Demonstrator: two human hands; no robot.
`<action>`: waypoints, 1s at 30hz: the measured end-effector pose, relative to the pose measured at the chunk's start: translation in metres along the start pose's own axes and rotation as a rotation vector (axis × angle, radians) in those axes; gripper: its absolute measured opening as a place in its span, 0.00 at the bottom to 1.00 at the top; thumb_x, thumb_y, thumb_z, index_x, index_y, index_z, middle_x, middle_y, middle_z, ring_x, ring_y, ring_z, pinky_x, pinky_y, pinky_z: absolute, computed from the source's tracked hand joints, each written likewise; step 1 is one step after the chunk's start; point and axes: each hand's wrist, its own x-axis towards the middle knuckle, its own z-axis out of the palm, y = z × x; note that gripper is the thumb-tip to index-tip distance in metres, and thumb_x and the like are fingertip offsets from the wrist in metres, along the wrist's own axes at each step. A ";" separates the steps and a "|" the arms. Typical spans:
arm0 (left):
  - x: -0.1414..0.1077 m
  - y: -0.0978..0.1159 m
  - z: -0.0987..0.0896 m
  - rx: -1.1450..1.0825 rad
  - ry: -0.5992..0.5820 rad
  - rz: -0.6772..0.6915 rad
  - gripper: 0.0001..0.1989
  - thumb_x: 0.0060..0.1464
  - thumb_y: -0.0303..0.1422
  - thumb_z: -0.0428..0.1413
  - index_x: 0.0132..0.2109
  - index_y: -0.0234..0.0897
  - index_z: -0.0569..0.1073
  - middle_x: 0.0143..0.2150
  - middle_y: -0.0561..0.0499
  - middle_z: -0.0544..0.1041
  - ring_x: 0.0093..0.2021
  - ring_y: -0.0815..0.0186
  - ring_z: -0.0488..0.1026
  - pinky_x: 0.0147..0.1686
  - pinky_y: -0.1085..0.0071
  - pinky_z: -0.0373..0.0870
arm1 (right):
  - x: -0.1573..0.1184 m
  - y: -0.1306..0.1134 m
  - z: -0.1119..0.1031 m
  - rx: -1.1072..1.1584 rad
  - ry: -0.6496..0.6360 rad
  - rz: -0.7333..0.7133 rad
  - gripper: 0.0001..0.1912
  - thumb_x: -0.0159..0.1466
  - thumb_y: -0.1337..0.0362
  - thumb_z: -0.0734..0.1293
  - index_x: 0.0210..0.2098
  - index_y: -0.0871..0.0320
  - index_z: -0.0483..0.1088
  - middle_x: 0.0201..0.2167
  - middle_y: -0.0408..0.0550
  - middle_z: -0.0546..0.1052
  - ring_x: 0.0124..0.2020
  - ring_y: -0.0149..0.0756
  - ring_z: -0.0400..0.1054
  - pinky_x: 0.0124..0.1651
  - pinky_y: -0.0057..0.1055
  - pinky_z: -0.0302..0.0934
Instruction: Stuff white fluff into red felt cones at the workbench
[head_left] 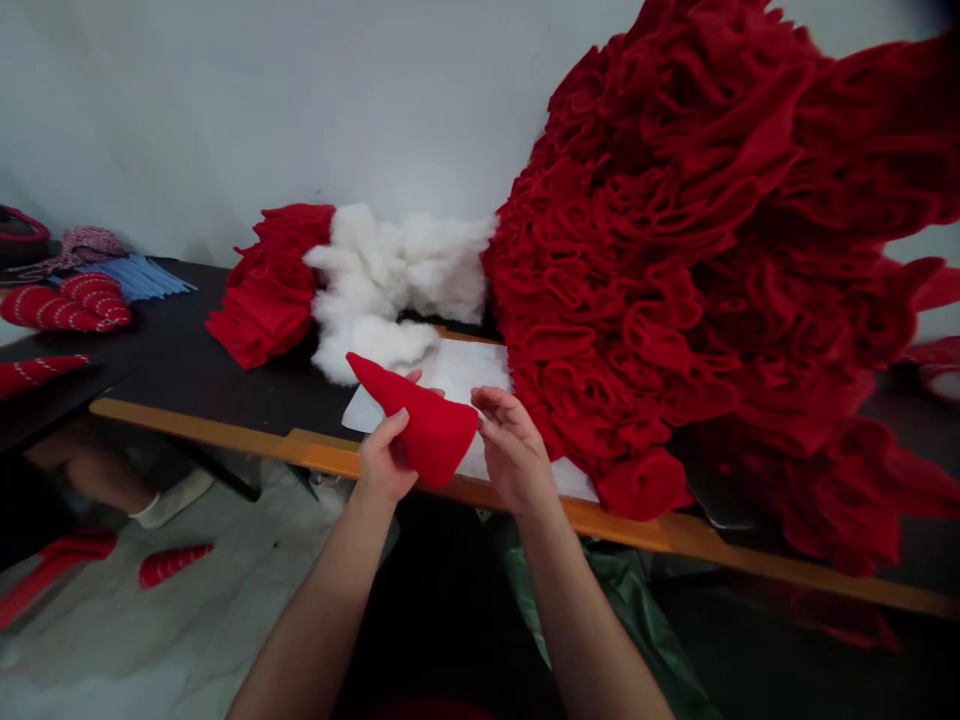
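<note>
A red felt cone (424, 425) is held in my left hand (388, 452), thumb on its near face and fingers behind it. Its narrow tip points up and left, and its wide end faces right. Beside the wide end is my right hand (514, 446), its fingers apart and slightly curled, with nothing visible in it. White paper (469, 365) lies under the hands on the table. Just behind the cone, tufts of white stuffing (382, 265) are heaped up.
A huge pile of red felt pieces (637, 250) fills the right side. A smaller red stack (270, 290) stands left of the stuffing. Striped red cones (94, 300) and blue strips (150, 278) lie far left. A person's leg (105, 470) shows below.
</note>
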 end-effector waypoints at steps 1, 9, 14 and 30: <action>-0.001 0.000 0.000 -0.004 0.005 0.005 0.27 0.45 0.36 0.57 0.54 0.38 0.66 0.42 0.47 0.77 0.46 0.58 0.73 0.50 0.62 0.65 | -0.001 -0.002 0.002 -0.035 -0.044 0.000 0.18 0.52 0.62 0.68 0.43 0.52 0.68 0.48 0.48 0.71 0.50 0.39 0.65 0.51 0.39 0.60; -0.007 -0.010 0.001 -0.010 -0.046 0.010 0.28 0.44 0.33 0.56 0.55 0.39 0.65 0.40 0.49 0.77 0.47 0.57 0.72 0.51 0.60 0.64 | -0.013 0.000 0.027 -0.074 0.000 0.023 0.10 0.55 0.60 0.66 0.37 0.54 0.68 0.39 0.46 0.76 0.40 0.36 0.70 0.43 0.34 0.64; -0.011 -0.016 -0.004 0.029 -0.086 -0.033 0.33 0.42 0.32 0.57 0.58 0.39 0.62 0.39 0.49 0.76 0.46 0.56 0.72 0.50 0.59 0.64 | -0.009 0.002 0.024 -0.216 0.088 -0.046 0.17 0.45 0.65 0.70 0.34 0.55 0.66 0.37 0.45 0.74 0.35 0.35 0.68 0.37 0.31 0.64; -0.014 -0.025 -0.008 0.098 -0.174 -0.052 0.30 0.43 0.33 0.59 0.56 0.40 0.65 0.42 0.47 0.75 0.45 0.55 0.72 0.49 0.58 0.65 | -0.006 0.001 0.019 -0.457 -0.051 -0.288 0.08 0.53 0.69 0.63 0.32 0.54 0.71 0.35 0.44 0.72 0.39 0.36 0.67 0.42 0.33 0.60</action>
